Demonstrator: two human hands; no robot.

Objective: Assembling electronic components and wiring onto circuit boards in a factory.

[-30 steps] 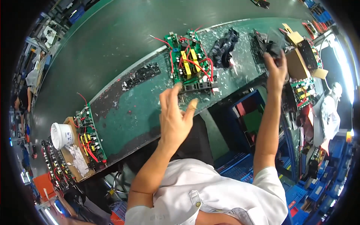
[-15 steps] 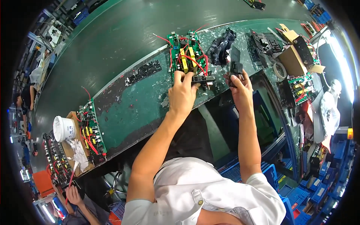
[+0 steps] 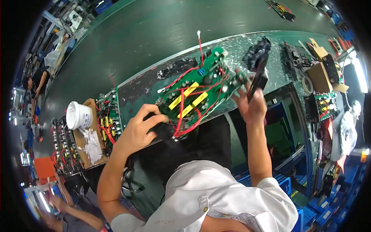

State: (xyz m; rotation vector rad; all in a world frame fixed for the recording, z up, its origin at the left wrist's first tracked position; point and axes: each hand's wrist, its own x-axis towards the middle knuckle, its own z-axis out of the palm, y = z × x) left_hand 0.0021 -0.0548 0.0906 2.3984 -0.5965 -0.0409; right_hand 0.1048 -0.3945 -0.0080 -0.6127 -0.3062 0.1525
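Note:
A green circuit board point(image 3: 193, 94) with yellow blocks and red wires is lifted at the bench edge, slanting from lower left to upper right and a little blurred. My left hand point(image 3: 141, 129) is closed on its near left end, where a black part sits. In my right hand point(image 3: 252, 104) is a flat black panel point(image 3: 259, 79), held upright with fingers wrapped round its lower end. The right fingertips are close to the board's right end; I cannot tell if they touch it. Just beyond the panel lies a crumpled black plastic bag point(image 3: 257, 52).
At left, a white tub point(image 3: 77, 116) stands by a cardboard box point(image 3: 94, 154), with more circuit boards beside it. A green conveyor belt point(image 3: 135, 46) runs behind the bench. At right are a tape roll point(image 3: 307, 84) and a carton point(image 3: 319, 75). Another person's hand point(image 3: 58, 203) shows lower left.
The board has turned from upright to slanting and moved nearer, its wired end swinging to the lower left. My left hand moved left and down with it. The view has shifted slightly.

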